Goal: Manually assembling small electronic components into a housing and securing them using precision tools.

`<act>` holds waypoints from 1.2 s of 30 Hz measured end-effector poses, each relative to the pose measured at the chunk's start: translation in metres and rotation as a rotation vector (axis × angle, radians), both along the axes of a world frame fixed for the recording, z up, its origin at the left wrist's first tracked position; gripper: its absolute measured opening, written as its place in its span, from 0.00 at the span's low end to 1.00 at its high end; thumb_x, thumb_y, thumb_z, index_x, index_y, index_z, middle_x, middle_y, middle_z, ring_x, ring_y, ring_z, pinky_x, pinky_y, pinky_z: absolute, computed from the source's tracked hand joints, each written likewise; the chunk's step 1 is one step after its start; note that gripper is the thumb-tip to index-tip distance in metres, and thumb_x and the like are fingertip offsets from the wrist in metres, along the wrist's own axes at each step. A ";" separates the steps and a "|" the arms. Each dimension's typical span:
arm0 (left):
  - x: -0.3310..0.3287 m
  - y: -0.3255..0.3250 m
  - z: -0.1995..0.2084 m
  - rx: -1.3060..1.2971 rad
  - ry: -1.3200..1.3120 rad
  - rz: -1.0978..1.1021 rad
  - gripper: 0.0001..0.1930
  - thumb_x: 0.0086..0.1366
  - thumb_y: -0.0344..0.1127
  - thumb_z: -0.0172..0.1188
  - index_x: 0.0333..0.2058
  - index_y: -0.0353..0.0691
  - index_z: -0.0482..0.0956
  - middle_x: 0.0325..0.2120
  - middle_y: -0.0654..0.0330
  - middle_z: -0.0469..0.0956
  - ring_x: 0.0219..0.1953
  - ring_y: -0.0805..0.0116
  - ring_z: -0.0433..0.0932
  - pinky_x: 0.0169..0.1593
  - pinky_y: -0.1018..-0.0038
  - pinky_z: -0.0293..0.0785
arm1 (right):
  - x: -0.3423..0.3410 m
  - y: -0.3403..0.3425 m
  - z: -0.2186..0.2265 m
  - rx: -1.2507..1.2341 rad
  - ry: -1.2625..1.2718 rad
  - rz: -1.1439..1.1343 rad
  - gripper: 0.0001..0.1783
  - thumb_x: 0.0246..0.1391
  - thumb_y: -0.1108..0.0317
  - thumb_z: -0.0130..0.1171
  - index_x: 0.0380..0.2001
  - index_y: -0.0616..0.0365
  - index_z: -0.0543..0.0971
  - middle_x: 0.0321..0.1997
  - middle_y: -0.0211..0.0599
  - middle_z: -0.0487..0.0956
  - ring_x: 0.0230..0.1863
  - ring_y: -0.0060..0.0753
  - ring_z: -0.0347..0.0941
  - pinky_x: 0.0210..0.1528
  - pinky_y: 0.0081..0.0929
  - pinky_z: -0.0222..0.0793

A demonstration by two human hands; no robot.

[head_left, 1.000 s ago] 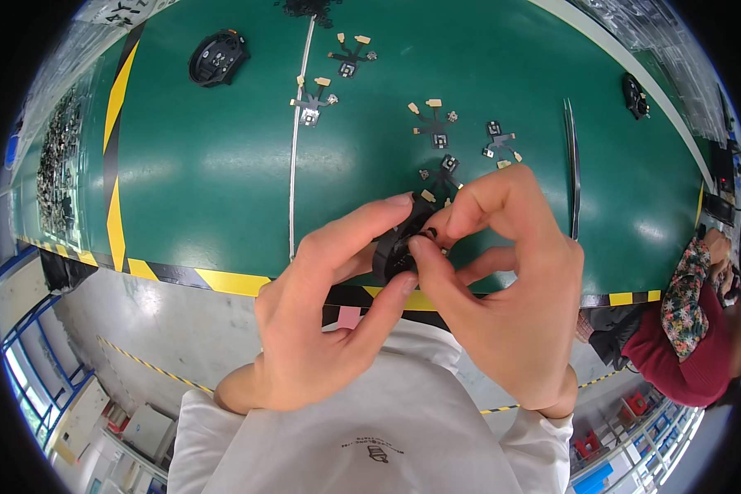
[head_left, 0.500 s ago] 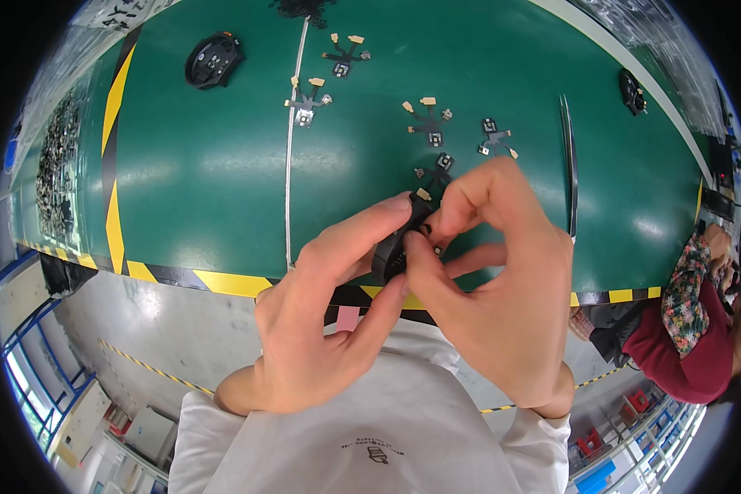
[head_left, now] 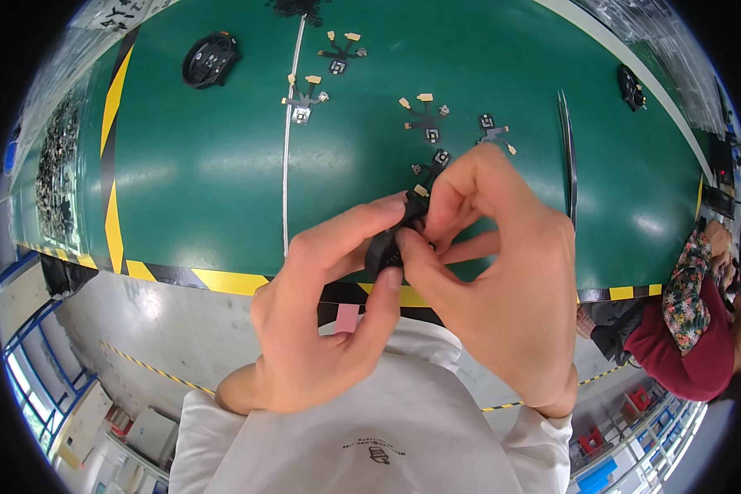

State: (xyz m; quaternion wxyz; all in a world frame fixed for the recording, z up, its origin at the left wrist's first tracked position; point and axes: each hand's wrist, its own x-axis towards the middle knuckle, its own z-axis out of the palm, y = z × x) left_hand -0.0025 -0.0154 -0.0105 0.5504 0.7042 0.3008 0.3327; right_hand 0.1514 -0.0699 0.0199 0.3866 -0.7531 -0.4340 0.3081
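Note:
My left hand [head_left: 309, 317] holds a small black plastic housing [head_left: 380, 247] on edge, thumb on the near side and fingers along the far side. The thumb and index finger of my right hand [head_left: 506, 280] are pinched together at the housing's right side. Whatever sits between those fingertips is hidden. Just beyond the housing, a small flexible circuit [head_left: 434, 165] with a square silver-and-black part lies on the green table [head_left: 198, 181]. Farther back are more flexible circuits with tan tabs, among them one [head_left: 427, 121] behind my right hand.
Black tweezers [head_left: 568, 165] lie to the right. Another round black housing [head_left: 211, 60] rests at the back left, a smaller black part [head_left: 631, 87] at the back right. Yellow-black tape [head_left: 222, 281] marks the near edge. A person in a dark red top [head_left: 687, 354] is at the right.
Both hands and the housing have shifted slightly left. My left thumb has moved up onto the housing's near face, while the right fingers stay pinched against it.

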 end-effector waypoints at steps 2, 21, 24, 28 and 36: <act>-0.001 0.000 0.000 -0.030 0.012 0.016 0.22 0.60 0.10 0.59 0.53 0.27 0.72 0.50 0.49 0.82 0.49 0.64 0.85 0.49 0.75 0.82 | -0.002 0.000 0.005 -0.043 -0.021 -0.003 0.15 0.46 0.82 0.70 0.32 0.61 0.73 0.26 0.29 0.76 0.31 0.22 0.79 0.30 0.21 0.79; 0.003 0.006 -0.005 -0.251 -0.098 -0.034 0.16 0.64 0.12 0.57 0.47 0.32 0.69 0.46 0.50 0.83 0.46 0.67 0.86 0.47 0.75 0.83 | -0.010 -0.018 -0.005 0.148 0.005 -0.089 0.23 0.49 0.82 0.70 0.49 0.61 0.79 0.39 0.38 0.84 0.40 0.28 0.83 0.40 0.25 0.81; 0.010 0.001 0.003 -0.266 -0.139 -0.072 0.15 0.65 0.13 0.57 0.48 0.33 0.70 0.51 0.47 0.83 0.47 0.67 0.86 0.46 0.75 0.84 | -0.008 -0.024 0.008 0.087 0.121 -0.138 0.26 0.49 0.82 0.70 0.52 0.59 0.77 0.38 0.38 0.85 0.40 0.29 0.83 0.41 0.25 0.80; 0.020 -0.008 0.002 -0.126 -0.136 -0.187 0.14 0.67 0.15 0.56 0.49 0.33 0.71 0.58 0.47 0.79 0.48 0.64 0.86 0.46 0.74 0.85 | 0.006 -0.042 0.016 0.061 0.153 -0.130 0.33 0.48 0.84 0.69 0.58 0.59 0.71 0.37 0.38 0.86 0.39 0.30 0.83 0.44 0.26 0.78; 0.009 0.034 0.020 0.133 0.019 -0.092 0.15 0.59 0.16 0.60 0.44 0.37 0.79 0.52 0.48 0.80 0.48 0.58 0.82 0.51 0.67 0.77 | 0.141 -0.101 0.008 0.037 -0.156 -0.446 0.24 0.50 0.88 0.58 0.47 0.55 0.67 0.30 0.23 0.73 0.33 0.16 0.69 0.37 0.17 0.66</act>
